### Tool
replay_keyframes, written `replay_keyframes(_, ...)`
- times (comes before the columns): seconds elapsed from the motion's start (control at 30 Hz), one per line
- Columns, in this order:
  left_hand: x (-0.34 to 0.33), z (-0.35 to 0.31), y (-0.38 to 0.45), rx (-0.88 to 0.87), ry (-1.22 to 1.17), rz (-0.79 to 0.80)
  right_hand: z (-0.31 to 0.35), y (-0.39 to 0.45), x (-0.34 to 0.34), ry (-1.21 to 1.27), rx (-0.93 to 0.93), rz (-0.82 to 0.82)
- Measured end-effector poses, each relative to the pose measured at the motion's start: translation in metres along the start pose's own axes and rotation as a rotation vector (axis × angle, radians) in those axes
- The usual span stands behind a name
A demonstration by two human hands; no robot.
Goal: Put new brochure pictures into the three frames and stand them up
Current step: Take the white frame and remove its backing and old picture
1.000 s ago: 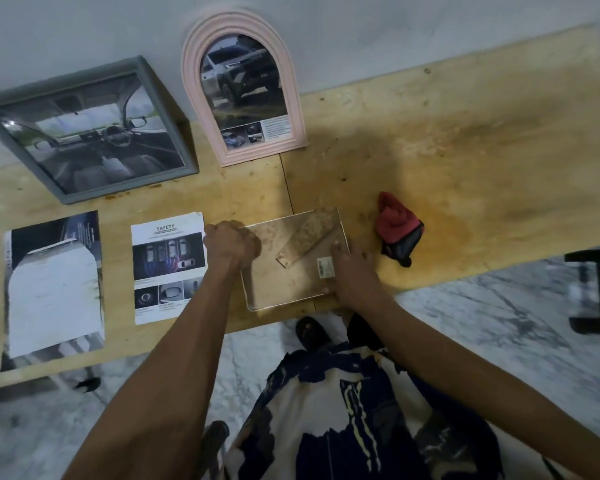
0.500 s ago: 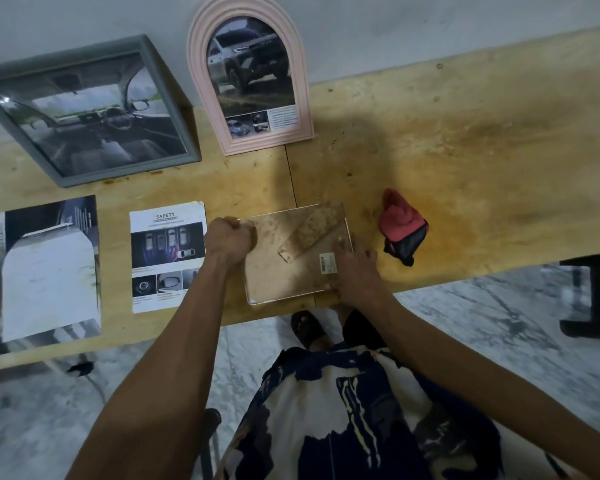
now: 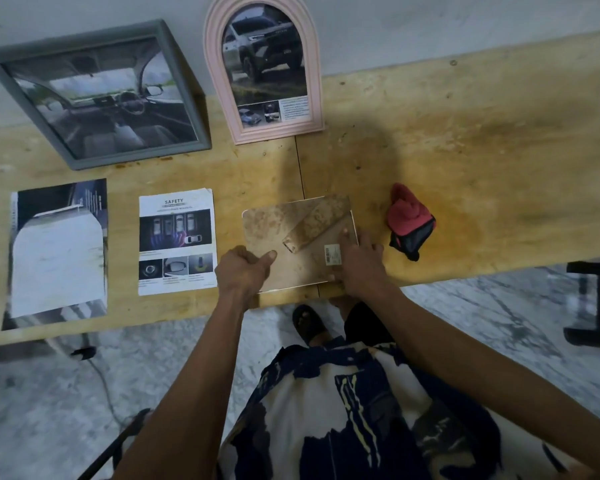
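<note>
A third frame [image 3: 274, 226] lies face down near the wooden table's front edge, its brown backing board and folded stand up. My left hand [image 3: 245, 268] grips its lower left edge, thumb on the backing. My right hand [image 3: 359, 261] holds the lower right corner, fingers spread on the backing beside a small label. A grey frame [image 3: 94, 95] with a car interior picture and a pink arched frame [image 3: 264, 69] with an SUV picture stand against the wall. A "SAFETY" brochure page [image 3: 177, 242] lies left of my left hand.
A cut brochure sheet [image 3: 58, 251] with a white arch-shaped cut-out lies at the far left of the table [image 3: 465, 150]. A red and black cloth [image 3: 409, 221] sits right of the face-down frame. A dark stool [image 3: 593, 303] stands on the marble floor, right.
My left hand slid from the frame's upper left edge down to its lower left edge. My right hand stays at the lower right corner. The camera view shifted slightly.
</note>
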State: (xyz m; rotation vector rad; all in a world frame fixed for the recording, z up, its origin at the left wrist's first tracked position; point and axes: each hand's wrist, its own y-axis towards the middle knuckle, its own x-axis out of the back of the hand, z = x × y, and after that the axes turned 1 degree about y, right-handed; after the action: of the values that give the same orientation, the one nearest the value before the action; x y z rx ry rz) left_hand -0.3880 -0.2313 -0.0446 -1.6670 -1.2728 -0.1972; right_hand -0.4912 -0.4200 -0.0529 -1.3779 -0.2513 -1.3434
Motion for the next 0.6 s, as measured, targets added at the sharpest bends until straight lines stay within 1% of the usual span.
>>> replay_keyframes(0.13,-0.001,-0.003,0.004,-0.017,0.079,0.013,0.001,-0.002,0.003,-0.001,-0.007,0.000)
replay_keyframes(0.3,0.005,-0.010,0.006,-0.004,0.188,0.045,0.001,-0.008,0.008,-0.036,0.029,0.009)
replay_keyframes(0.43,0.007,-0.011,0.004,0.022,0.218,0.025,0.001,-0.010,0.011,-0.017,0.060,0.029)
replay_keyframes(0.53,0.009,-0.014,0.003,0.034,0.243,0.012,-0.003,-0.014,0.012,0.048,0.076,0.022)
replay_keyframes(0.6,0.011,-0.016,0.004,0.034,0.240,0.014,-0.008,-0.017,0.013,0.134,0.074,0.021)
